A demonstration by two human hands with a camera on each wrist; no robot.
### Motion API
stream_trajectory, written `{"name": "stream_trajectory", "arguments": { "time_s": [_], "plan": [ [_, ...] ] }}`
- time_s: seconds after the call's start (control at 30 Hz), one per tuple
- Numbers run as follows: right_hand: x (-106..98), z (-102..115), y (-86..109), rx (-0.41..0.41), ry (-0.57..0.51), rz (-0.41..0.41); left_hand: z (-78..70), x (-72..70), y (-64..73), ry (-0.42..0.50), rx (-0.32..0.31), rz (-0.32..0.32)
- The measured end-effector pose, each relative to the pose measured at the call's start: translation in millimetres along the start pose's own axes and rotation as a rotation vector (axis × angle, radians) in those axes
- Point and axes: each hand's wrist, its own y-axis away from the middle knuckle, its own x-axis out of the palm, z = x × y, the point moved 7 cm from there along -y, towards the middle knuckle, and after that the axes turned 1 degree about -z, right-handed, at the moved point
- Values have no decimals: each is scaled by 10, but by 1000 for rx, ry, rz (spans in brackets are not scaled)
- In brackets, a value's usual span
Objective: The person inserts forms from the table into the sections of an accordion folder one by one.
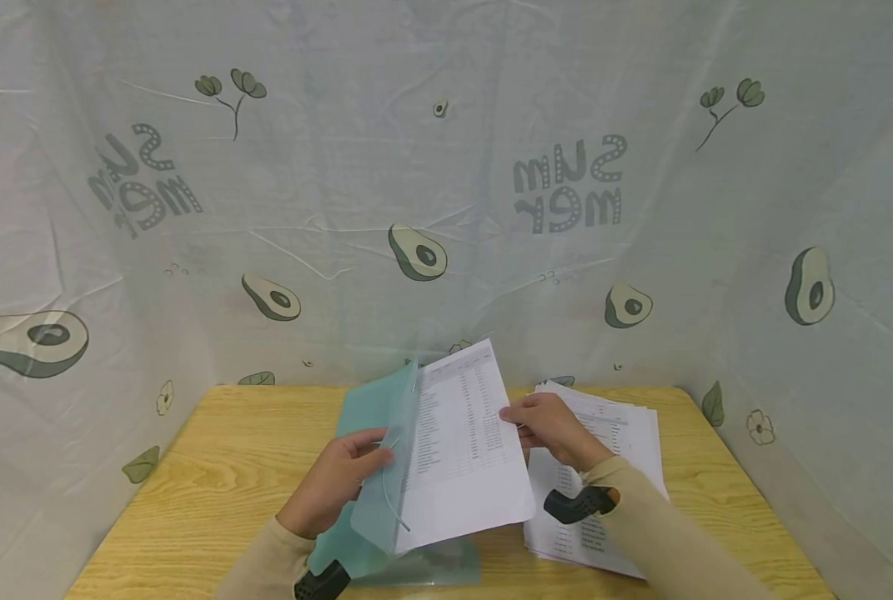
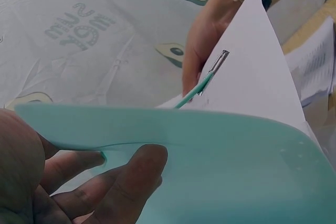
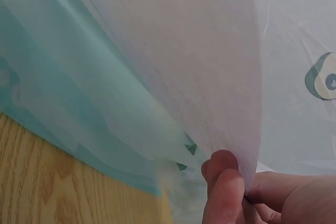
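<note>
A translucent teal folder stands partly raised over the table's front middle. My left hand pinches its flap, thumb on one side and fingers on the other, as the left wrist view shows. A printed sheet leans up against the folder's inner side, and my right hand pinches its right edge between thumb and fingers. In the left wrist view a teal cord with a metal clasp-like end lies against the white paper. Whether more than one sheet is held I cannot tell.
A stack of printed papers lies on the wooden table, partly under my right forearm. Behind and on both sides hangs a pale curtain with avocado prints. Each wrist wears a dark device.
</note>
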Motion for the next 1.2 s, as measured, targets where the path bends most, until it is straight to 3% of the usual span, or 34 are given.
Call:
{"name": "stream_trajectory", "arguments": {
  "time_s": [0.33, 0.7, 1.2],
  "plan": [
    [236, -8, -82, -5, -27, 10, 14, -7, -2, -8, -4, -13],
    [301, 11, -104, -14, -20, -23, 24, -9, -9, -10, -7, -15],
    [599, 113, -117, -52, 0, 27, -28, 52, -12, -8, 23, 5]
  ]
}}
